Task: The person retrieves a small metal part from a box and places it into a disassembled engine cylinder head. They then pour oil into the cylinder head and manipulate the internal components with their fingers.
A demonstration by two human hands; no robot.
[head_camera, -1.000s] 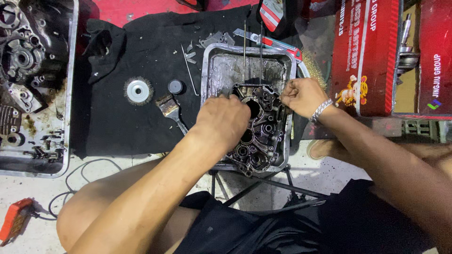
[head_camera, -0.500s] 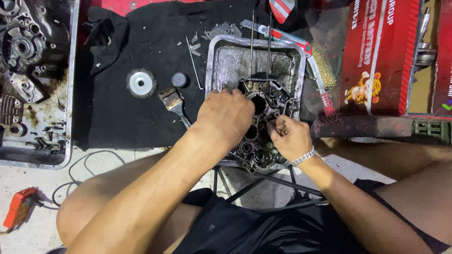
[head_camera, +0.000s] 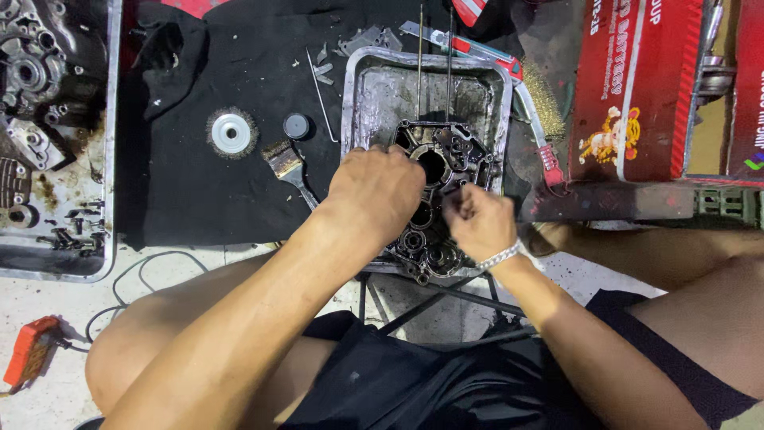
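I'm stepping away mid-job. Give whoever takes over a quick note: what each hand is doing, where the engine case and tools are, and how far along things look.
Left hand: resting palm-down on the engine case, steadying it.
Right hand: fingers pinched at the case's middle; whether they hold anything is hidden.
The case sits in the metal tray, two long studs sticking up from it.
On the black cloth: paintbrush, wire wheel, small round cap.
Left tray holds other engine parts.
Done: case open, its inner bores exposed.
Left: cannot judge; the case still looks grimy.
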